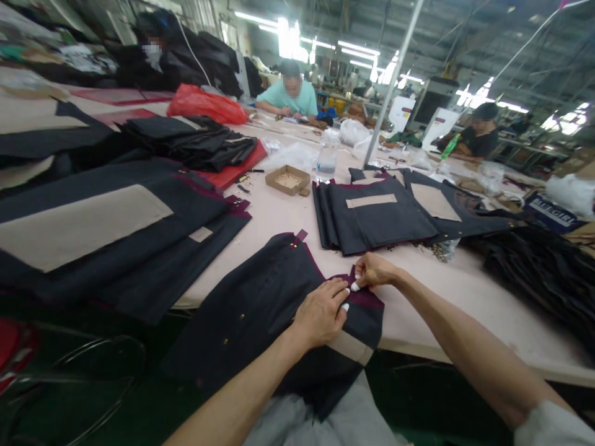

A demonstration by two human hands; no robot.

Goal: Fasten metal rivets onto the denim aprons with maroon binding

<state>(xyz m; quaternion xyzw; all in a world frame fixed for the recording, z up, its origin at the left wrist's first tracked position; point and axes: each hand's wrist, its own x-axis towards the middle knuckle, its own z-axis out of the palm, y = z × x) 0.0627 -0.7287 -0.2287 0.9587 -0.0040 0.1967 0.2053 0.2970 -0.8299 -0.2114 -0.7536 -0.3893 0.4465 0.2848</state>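
A dark navy garment piece with maroon trim and small brass studs lies over the near edge of the pink table. My left hand rests on it, its fingers curled and pressing the cloth near the maroon edge. My right hand pinches the maroon trim at the garment's far corner. White tape covers some fingertips on both hands. A maroon tab sticks out at the garment's top.
A stack of similar dark pieces with beige patches lies ahead, more stacks at the left. A small cardboard box, a water bottle and a red bag stand farther back. Other people sit working at the far side.
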